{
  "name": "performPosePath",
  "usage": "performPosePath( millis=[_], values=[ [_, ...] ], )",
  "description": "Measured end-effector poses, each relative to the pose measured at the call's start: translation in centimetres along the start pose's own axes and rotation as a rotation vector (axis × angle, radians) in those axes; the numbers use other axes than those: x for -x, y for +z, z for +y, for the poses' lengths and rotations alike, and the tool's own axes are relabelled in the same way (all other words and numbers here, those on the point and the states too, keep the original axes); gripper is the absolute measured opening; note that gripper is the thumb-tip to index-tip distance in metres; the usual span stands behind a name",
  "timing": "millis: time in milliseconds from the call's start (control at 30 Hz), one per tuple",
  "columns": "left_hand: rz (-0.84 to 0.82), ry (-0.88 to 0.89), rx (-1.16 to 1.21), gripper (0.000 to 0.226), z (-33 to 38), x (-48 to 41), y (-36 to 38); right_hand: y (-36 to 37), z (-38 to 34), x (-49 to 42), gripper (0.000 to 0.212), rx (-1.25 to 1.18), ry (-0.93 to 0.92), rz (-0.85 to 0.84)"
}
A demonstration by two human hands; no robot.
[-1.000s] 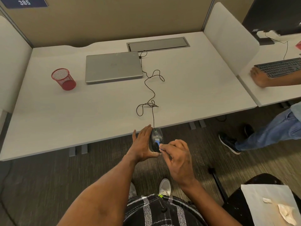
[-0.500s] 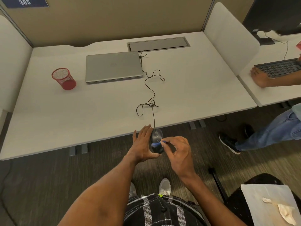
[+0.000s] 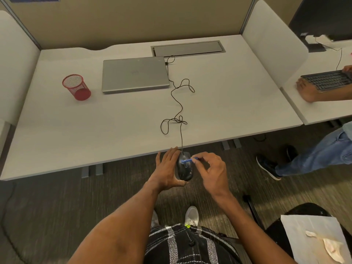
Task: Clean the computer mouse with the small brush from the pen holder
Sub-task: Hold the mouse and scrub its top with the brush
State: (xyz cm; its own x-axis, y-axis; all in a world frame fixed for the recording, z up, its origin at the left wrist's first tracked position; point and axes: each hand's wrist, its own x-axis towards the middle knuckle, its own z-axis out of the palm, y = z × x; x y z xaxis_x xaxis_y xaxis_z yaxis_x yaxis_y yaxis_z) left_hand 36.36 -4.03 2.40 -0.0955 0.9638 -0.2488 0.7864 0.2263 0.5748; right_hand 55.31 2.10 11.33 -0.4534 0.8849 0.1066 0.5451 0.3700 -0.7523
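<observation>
Just off the near edge of the desk (image 3: 57, 130), above the carpet, your left hand (image 3: 167, 172) cradles the black computer mouse (image 3: 184, 169) from its left side, fingers extended along the body and thumb hooked under its near end, so its top faces up toward you. Your right hand (image 3: 213, 168) is closed in a pinch on the small blue brush (image 3: 187, 160), thumb and forefinger gripping the handle while the head lies across the front of the mouse, near the wheel. Holding the mouse in the air likely lets loosened dust fall to the floor rather than the desk. Its cable (image 3: 179, 103) runs up over the desk edge in loose loops to a closed grey laptop (image 3: 133, 75), slack enough that nothing tugs. Far left on the desk stands the red mesh pen holder (image 3: 76, 86); nothing shows above its rim, and you cannot tell what lies deeper inside.
</observation>
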Motion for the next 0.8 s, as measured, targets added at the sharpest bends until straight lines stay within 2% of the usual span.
performPosePath(
  millis=[133,400,500,633,800],
  values=[
    [0.016,0.019,0.0,0.13,-0.1,0.0,-0.1,-0.3,0.0,-1.3,0.013,0.007,-0.004,0.084],
    [0.009,0.024,-0.001,0.131,0.1,0.0,-0.2,-0.6,0.5,-2.1,0.013,0.014,-0.037,-0.059],
    [0.011,0.023,-0.009,0.131,0.1,0.2,-0.3,-0.7,0.6,-2.4,0.011,-0.09,0.01,0.004],
    [0.02,0.02,0.012,0.131,0.4,0.3,-0.5,-0.9,1.1,-2.8,0.017,-0.097,0.044,0.078],
    [0.014,-0.003,0.033,0.131,0.6,0.2,-0.9,-1.5,1.7,-2.4,0.011,-0.059,0.056,-0.016]
  ],
)
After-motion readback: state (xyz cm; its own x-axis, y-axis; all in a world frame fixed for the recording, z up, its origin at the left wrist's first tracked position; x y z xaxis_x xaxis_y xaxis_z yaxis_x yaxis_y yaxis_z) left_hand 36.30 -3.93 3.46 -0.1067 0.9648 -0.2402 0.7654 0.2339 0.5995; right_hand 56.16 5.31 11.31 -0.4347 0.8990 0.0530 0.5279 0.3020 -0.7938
